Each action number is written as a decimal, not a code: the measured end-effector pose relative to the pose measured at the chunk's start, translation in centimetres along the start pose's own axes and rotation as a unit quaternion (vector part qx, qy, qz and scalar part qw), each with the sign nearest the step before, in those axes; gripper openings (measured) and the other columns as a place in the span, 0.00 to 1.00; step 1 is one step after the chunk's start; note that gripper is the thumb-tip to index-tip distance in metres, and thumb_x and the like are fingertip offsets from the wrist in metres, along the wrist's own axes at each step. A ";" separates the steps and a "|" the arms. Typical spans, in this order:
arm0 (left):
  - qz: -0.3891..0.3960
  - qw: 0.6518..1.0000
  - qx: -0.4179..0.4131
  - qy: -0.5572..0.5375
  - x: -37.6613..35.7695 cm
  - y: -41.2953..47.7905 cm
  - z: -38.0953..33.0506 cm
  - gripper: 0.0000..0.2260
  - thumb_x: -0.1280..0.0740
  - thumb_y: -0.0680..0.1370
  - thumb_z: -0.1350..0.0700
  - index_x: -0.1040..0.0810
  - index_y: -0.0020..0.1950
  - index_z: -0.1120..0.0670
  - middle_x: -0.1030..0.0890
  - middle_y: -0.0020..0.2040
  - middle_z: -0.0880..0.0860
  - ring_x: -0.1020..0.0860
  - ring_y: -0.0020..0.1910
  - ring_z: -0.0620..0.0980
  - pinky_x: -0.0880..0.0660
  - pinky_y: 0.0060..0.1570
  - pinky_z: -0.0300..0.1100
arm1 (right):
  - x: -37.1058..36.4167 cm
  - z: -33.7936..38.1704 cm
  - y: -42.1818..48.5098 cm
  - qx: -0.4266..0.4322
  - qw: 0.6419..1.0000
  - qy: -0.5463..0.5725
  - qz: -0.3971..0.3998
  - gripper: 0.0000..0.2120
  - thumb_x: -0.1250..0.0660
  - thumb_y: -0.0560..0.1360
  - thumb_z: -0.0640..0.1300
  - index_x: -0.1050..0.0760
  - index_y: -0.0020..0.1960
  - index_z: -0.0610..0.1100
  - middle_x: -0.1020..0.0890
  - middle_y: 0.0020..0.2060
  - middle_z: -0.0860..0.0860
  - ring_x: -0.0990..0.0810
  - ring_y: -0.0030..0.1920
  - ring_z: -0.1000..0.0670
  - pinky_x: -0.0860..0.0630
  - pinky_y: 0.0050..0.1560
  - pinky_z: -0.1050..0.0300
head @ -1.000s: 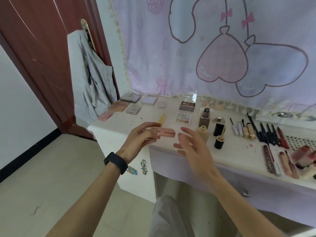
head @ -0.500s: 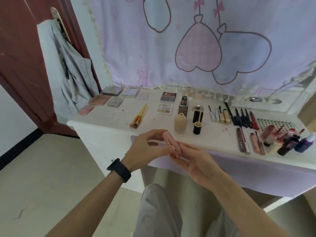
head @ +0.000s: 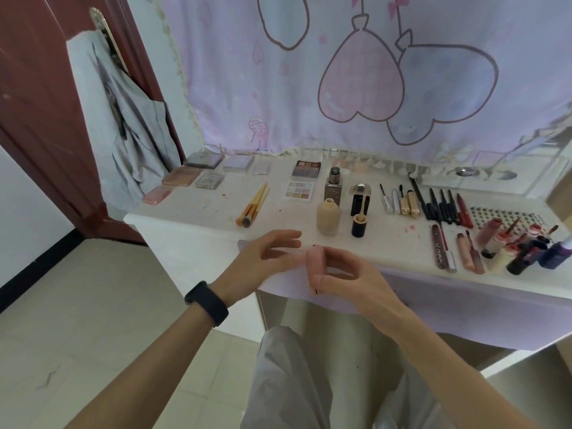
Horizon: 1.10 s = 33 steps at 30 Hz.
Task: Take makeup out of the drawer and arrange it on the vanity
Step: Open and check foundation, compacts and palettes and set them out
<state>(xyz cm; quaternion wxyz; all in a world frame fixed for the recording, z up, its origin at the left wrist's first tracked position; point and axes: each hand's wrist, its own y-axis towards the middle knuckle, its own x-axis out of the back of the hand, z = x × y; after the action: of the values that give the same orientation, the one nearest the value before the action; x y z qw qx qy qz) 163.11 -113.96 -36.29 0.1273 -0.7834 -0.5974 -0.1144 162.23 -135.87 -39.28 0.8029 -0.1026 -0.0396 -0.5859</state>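
A slim pink makeup case [head: 315, 258] stands almost upright in front of the vanity's [head: 198, 216] front edge. My right hand [head: 346, 280] pinches it between thumb and curled fingers. Just to its left is my left hand [head: 266, 255], fingers loosely spread and blurred, the thumb close to the case; I cannot tell if it touches. A black band sits on the left wrist. On the vanity lie palettes [head: 305, 168], orange brushes [head: 253, 205], a beige bottle [head: 328, 216], and rows of pencils and lip tubes [head: 442, 205]. The lilac drawer front [head: 464, 308] runs below the top.
A pale cartoon-print cloth [head: 356, 88] hangs behind the vanity. A grey garment [head: 130, 125] hangs on the dark red door at the left. Small bottles [head: 526, 252] crowd the right end. My grey-trousered knees [head: 288, 376] are under the vanity, with tiled floor at the left.
The case went from my left hand's grip, through both hands, into my right hand, and turned upright. My left hand has let go and spread its fingers. The view shifted right.
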 end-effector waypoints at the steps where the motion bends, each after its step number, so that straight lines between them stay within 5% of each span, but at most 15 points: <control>1: -0.015 0.998 0.044 -0.050 0.4 0.1 0.0 0.24 0.26 0.72 0.43 0.24 0.66 0.49 0.18 0.60 0.50 0.18 0.56 0.48 0.22 0.59 0.45 | 0.0 -0.2 -0.2 0.025 0.999 -0.022 -0.009 0.33 0.20 0.67 0.51 0.25 0.69 0.54 0.17 0.60 0.59 0.19 0.60 0.59 0.23 0.65 0.54; 5: 0.074 0.983 0.162 -0.047 0.6 0.2 0.2 0.27 0.33 0.74 0.36 0.22 0.63 0.55 0.16 0.56 0.55 0.18 0.55 0.57 0.20 0.56 0.49 | -0.6 -0.6 -0.8 0.124 0.987 -0.097 -0.017 0.37 0.20 0.65 0.51 0.29 0.71 0.54 0.20 0.62 0.61 0.21 0.62 0.60 0.23 0.62 0.62; 10: 0.161 0.956 0.195 -0.151 0.2 -0.1 0.6 0.26 0.35 0.76 0.40 0.23 0.66 0.57 0.18 0.59 0.63 0.18 0.53 0.57 0.21 0.52 0.46 | -1.2 -0.8 -0.9 0.174 0.974 -0.142 -0.007 0.39 0.19 0.66 0.45 0.32 0.73 0.53 0.22 0.65 0.61 0.23 0.65 0.59 0.24 0.64 0.61; 17: 0.123 0.957 0.166 -0.203 -0.4 0.1 1.5 0.22 0.31 0.75 0.47 0.21 0.63 0.59 0.20 0.59 0.66 0.21 0.55 0.61 0.25 0.65 0.56 | -1.0 -0.9 -0.6 0.170 0.975 -0.144 0.001 0.39 0.20 0.69 0.44 0.34 0.75 0.55 0.23 0.67 0.60 0.25 0.68 0.58 0.27 0.69 0.57; 23: 0.067 0.987 0.091 -0.115 -1.5 0.1 1.8 0.25 0.30 0.71 0.43 0.20 0.64 0.55 0.16 0.55 0.57 0.18 0.58 0.56 0.27 0.66 0.56 | -1.2 -1.3 -0.1 0.070 0.992 -0.107 0.002 0.40 0.33 0.69 0.74 0.36 0.77 0.62 0.24 0.68 0.62 0.23 0.65 0.60 0.25 0.68 0.52; 26: 0.030 0.993 0.057 -0.102 -2.1 -0.3 2.2 0.25 0.31 0.71 0.43 0.21 0.64 0.53 0.15 0.55 0.55 0.18 0.57 0.55 0.24 0.64 0.55 | -1.6 -1.9 0.0 0.068 0.993 -0.093 -0.014 0.33 0.35 0.72 0.72 0.30 0.73 0.60 0.18 0.61 0.61 0.20 0.61 0.60 0.23 0.65 0.49; 29: -0.003 0.994 0.034 -0.103 -2.5 -0.5 2.2 0.22 0.30 0.73 0.46 0.20 0.64 0.53 0.15 0.54 0.52 0.17 0.55 0.53 0.22 0.61 0.54 | -2.4 -1.7 -0.4 0.078 0.993 -0.080 -0.033 0.24 0.37 0.79 0.61 0.29 0.74 0.57 0.16 0.58 0.61 0.19 0.58 0.62 0.22 0.63 0.58; 33: -0.045 0.990 0.029 -0.133 -3.0 -0.4 2.4 0.25 0.27 0.69 0.46 0.22 0.65 0.51 0.15 0.54 0.54 0.16 0.54 0.53 0.20 0.57 0.54 | -3.2 -0.9 -1.0 0.092 0.982 -0.159 -0.045 0.28 0.47 0.80 0.64 0.34 0.77 0.56 0.19 0.59 0.64 0.22 0.56 0.69 0.28 0.56 0.74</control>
<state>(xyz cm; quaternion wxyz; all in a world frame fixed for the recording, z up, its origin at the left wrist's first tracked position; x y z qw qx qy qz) 161.99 -115.76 -39.55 0.0640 -0.7596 -0.6472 0.0029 160.25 -133.32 -40.66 0.7651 -0.1180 -0.2249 -0.5917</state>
